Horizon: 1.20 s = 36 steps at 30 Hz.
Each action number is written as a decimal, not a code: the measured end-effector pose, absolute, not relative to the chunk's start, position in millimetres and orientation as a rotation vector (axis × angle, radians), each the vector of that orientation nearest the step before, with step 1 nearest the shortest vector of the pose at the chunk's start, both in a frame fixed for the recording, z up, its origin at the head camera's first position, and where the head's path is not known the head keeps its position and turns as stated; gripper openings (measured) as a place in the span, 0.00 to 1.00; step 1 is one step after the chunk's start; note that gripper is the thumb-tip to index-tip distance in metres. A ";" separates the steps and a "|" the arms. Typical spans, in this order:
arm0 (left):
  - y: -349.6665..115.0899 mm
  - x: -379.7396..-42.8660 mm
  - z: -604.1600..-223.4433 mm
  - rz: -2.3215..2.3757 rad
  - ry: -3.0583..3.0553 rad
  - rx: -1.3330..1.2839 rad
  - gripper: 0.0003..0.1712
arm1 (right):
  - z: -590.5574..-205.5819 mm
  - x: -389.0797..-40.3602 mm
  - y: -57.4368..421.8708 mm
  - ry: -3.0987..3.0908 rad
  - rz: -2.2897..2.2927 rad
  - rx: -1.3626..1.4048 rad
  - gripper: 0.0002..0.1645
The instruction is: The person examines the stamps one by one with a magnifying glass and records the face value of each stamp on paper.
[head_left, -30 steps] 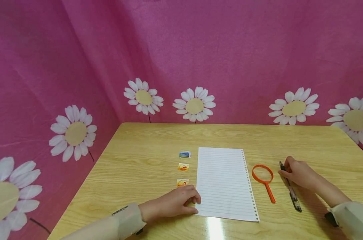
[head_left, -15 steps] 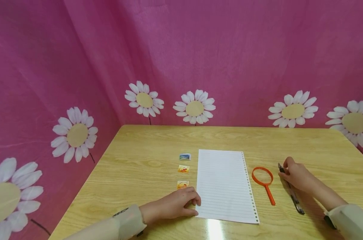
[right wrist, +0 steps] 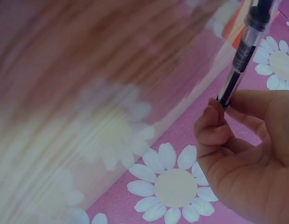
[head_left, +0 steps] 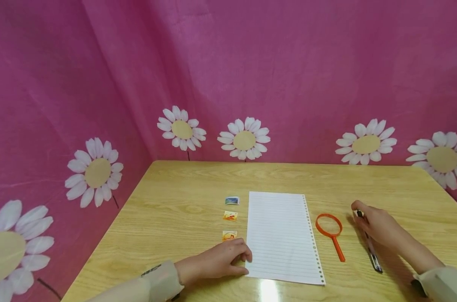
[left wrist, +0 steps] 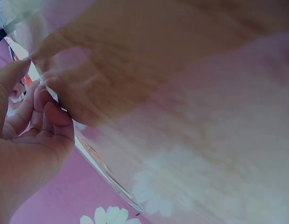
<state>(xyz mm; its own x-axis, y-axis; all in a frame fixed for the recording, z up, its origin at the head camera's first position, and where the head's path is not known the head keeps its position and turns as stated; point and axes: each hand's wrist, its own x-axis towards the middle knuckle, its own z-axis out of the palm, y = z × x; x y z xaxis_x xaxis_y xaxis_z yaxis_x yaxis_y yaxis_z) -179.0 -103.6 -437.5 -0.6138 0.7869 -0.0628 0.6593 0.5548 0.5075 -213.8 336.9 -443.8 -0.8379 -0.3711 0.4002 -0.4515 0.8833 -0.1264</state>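
In the head view, my right hand [head_left: 381, 226] pinches the upper end of a clear-barrelled pen with black parts [head_left: 372, 251]; its other end points toward the near side. The right wrist view shows thumb and fingertips closed on the end of the pen [right wrist: 244, 49]. Whether the pen's near end touches the table cannot be told. My left hand [head_left: 222, 258] rests at the lower left edge of a lined, hole-punched sheet of paper [head_left: 279, 237], fingers loosely bent and fingertips down on the edge. An orange magnifying glass [head_left: 335, 239] lies between paper and pen.
Left of the paper lie three small stamp-like pictures in a column: a blue-green one [head_left: 232, 201], a yellow one [head_left: 230, 216] and another yellow one [head_left: 229, 235] just beyond the left hand. The wooden table [head_left: 168, 209] ends at a pink curtain [head_left: 281, 75] with daisies.
My right hand has shifted on the pen, whose far end no longer sticks out past the fingers. The left hand stays at the paper. The whole scene sits slightly lower in the head view.
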 end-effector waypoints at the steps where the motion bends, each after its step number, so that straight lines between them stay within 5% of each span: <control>1: -103.8 -178.9 -437.6 0.648 2.508 1.199 0.11 | -444.2 -214.0 337.4 -2.663 0.286 0.624 0.18; 13: -103.9 -179.0 -439.0 0.656 2.502 1.199 0.11 | -444.8 -212.3 342.6 -2.540 0.245 0.631 0.13; 23: -104.6 -179.6 -437.7 0.658 2.492 1.180 0.11 | -444.2 -206.4 352.0 -2.526 0.205 0.728 0.26; 36: -104.5 -180.2 -438.9 0.667 2.496 1.197 0.11 | -442.6 -205.0 362.7 -2.536 0.255 0.713 0.25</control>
<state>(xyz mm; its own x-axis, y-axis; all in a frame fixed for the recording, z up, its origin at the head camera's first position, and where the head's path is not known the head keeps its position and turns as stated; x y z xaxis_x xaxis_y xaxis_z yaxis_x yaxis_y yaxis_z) -180.2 -104.5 -438.9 -0.6112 0.7891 -0.0615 0.6532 0.5468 0.5237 -205.0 362.7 -442.6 -0.7434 -0.4395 0.5041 -0.5312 0.8460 -0.0458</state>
